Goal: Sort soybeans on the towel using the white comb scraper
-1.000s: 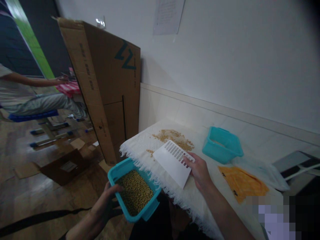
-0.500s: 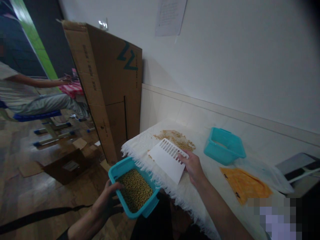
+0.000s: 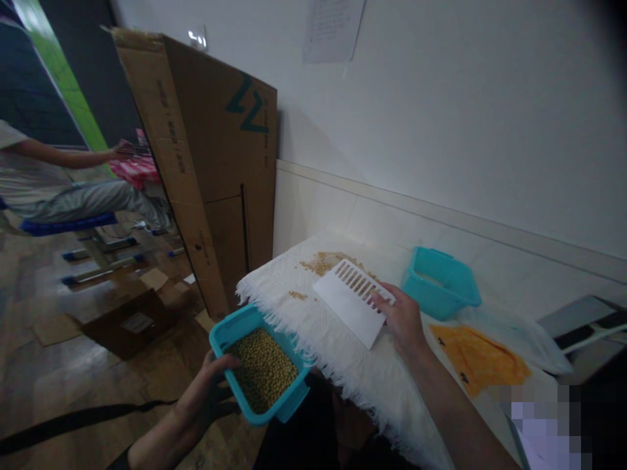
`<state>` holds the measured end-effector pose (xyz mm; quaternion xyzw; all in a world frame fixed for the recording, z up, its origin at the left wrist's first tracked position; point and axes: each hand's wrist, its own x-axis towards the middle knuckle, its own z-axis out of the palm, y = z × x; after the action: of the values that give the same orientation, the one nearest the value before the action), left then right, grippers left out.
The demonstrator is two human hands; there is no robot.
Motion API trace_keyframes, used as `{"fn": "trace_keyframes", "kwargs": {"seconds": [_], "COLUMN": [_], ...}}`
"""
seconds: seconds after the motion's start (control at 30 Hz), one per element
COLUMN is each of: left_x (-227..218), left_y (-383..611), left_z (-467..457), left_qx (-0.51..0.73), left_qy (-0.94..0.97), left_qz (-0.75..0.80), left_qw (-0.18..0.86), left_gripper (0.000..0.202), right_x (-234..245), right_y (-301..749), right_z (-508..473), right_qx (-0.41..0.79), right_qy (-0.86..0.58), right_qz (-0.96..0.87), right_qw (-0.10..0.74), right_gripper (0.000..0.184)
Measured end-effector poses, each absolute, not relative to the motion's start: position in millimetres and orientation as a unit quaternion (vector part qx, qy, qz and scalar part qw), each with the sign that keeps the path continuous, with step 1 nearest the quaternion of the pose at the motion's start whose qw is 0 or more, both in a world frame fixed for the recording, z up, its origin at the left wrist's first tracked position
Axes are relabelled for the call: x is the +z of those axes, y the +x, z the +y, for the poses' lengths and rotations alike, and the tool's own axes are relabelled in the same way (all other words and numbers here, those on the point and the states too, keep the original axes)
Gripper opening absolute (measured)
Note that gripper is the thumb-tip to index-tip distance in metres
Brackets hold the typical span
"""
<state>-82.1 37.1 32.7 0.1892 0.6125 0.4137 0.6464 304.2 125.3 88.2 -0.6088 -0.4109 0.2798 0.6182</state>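
My left hand [image 3: 210, 385] grips the left rim of a turquoise plastic tub [image 3: 292, 399], thumb over the inside edge. The tub holds many soybeans [image 3: 267, 369] and is held beside the table's fringed front edge. In my right hand [image 3: 402, 314] is a white flat scraper [image 3: 345, 313] with a row of long slots, held by its right end above the cloth. Loose soybeans [image 3: 321, 262] lie spread behind the scraper, partly hidden by it. A small cluster of beans [image 3: 297, 295] rests on the cloth to its left.
A white fringed cloth [image 3: 274, 281] covers the table. A second turquoise tub [image 3: 441, 303], an orange cloth bag [image 3: 480, 356] and clear plastic stand to the right. A tall cardboard box [image 3: 220, 156] leans at the wall. A seated person [image 3: 44, 176] is at far left.
My right hand has moved the scraper to the right and slightly back, uncovering the small bean cluster on the cloth. The tub in my left hand stays nearly in place.
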Motion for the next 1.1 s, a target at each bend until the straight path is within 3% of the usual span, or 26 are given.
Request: {"fn": "trace_keyframes", "kwargs": {"seconds": [0.3,0.57,0.8,1.1], "left_x": [43.5,40.9,44.9,45.1], "left_y": [-79.3,-80.6,-80.4,-79.2], "left_z": [36.7,37.4,37.3,35.1], "left_qx": [0.404,0.403,0.394,0.396], "left_qy": [0.193,0.182,0.175,0.177], "left_qz": [0.615,0.618,0.622,0.625], "left_qw": [0.65,0.65,0.654,0.649], "left_gripper": [0.051,0.045,0.05,0.054], "right_x": [88.8,76.3,74.5,78.5], "right_y": [283.9,304.2,286.9,279.5], "right_z": [126.7,130.2,129.2,120.0], "right_qx": [0.36,0.306,0.356,0.358], "right_qy": [-0.593,-0.6,-0.603,-0.594], "right_qz": [-0.39,-0.396,-0.396,-0.394], "right_qw": [0.606,0.624,0.594,0.603], "right_gripper": [0.071,0.064,0.069,0.06]}}
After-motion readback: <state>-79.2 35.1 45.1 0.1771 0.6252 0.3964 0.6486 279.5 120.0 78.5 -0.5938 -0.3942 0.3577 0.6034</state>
